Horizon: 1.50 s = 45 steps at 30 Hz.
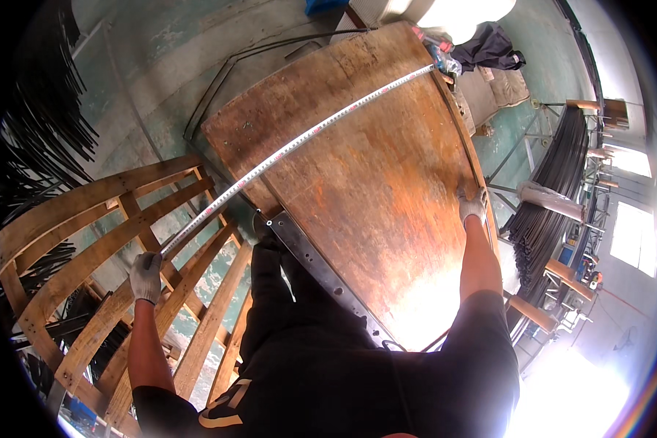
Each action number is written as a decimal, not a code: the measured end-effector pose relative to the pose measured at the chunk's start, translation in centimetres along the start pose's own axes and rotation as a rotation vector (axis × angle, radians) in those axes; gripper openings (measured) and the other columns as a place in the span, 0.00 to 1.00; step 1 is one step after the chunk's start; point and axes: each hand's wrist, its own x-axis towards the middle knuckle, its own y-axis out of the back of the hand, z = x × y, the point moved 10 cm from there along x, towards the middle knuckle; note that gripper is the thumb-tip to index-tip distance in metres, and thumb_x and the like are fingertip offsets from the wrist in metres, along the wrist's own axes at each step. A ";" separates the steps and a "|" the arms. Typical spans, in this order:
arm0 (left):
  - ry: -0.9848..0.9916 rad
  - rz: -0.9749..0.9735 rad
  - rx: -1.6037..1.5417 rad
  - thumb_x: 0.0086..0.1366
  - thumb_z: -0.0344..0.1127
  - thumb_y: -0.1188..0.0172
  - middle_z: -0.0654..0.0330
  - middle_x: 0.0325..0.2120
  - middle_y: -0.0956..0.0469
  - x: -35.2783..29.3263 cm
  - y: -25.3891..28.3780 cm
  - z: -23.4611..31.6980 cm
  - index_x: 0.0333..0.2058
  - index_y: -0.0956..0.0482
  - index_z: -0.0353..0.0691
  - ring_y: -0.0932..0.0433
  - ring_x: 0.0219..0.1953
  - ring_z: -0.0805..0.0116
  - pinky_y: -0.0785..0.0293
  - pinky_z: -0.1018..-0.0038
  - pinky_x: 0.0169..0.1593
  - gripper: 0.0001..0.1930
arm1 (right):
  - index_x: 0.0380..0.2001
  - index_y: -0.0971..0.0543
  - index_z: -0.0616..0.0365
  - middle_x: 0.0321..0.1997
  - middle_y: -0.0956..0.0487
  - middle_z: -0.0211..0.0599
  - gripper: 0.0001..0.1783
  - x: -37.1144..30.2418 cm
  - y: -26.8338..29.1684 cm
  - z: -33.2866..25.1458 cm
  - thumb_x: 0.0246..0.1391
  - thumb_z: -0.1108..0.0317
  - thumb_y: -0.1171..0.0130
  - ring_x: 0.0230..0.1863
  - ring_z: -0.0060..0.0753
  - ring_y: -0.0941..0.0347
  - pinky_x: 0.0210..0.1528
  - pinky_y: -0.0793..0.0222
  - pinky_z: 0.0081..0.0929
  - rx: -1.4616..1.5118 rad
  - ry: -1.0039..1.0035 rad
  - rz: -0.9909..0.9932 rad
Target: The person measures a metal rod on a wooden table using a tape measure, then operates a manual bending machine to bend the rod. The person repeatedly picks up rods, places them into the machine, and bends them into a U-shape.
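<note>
Tape [299, 142] runs stretched in a long diagonal across a rusty brown board [372, 175], from the far right corner down to the near left, where it passes off the board's edge. Its near end sits in the left hand [146, 276], gloved in grey and closed around it, held out over a wooden pallet [87, 212] that stands to the left of the board. The right hand [472, 206], also gloved, rests on the board's right edge with fingers curled over it; whether it grips the edge or only presses on it cannot be told. A dark metal strip [321, 274] with holes lies along the board's near edge. Black rods [551, 197] are stacked on a rack to the right, and a dark cloth [489, 47] lies beyond the far corner. The floor [146, 66] is green concrete.
</note>
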 end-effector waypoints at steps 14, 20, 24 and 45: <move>0.006 -0.012 0.010 0.76 0.37 0.34 0.51 0.41 0.17 -0.1 0.0 0.4 0.45 0.14 0.31 0.16 0.44 0.56 0.22 0.63 0.51 0.12 | 0.86 0.50 0.57 0.90 0.51 0.51 0.67 0.0 -0.1 0.2 0.62 0.19 0.44 0.89 0.53 0.54 0.88 0.53 0.43 0.007 0.003 -0.004; -0.011 0.026 -0.015 0.74 0.39 0.32 0.50 0.39 0.16 -0.5 0.1 0.3 0.42 0.13 0.32 0.15 0.42 0.54 0.22 0.62 0.51 0.13 | 0.86 0.51 0.58 0.90 0.50 0.51 0.69 2.1 -1.7 1.4 0.60 0.16 0.46 0.89 0.54 0.55 0.88 0.55 0.43 -0.040 0.059 0.018; -0.020 0.030 0.073 0.72 0.42 0.32 0.49 0.37 0.16 -0.1 0.3 0.7 0.41 0.12 0.35 0.15 0.42 0.52 0.21 0.61 0.49 0.13 | 0.85 0.50 0.58 0.90 0.50 0.50 0.69 3.3 -2.3 2.1 0.60 0.15 0.47 0.89 0.53 0.54 0.88 0.55 0.42 -0.061 0.076 0.033; 0.044 0.017 0.135 0.74 0.46 0.32 0.48 0.38 0.15 -0.5 0.8 3.0 0.42 0.12 0.40 0.15 0.43 0.48 0.22 0.59 0.49 0.14 | 0.85 0.48 0.58 0.90 0.50 0.50 0.68 2.3 -1.4 1.4 0.59 0.16 0.45 0.89 0.52 0.53 0.86 0.48 0.42 -0.014 0.048 0.027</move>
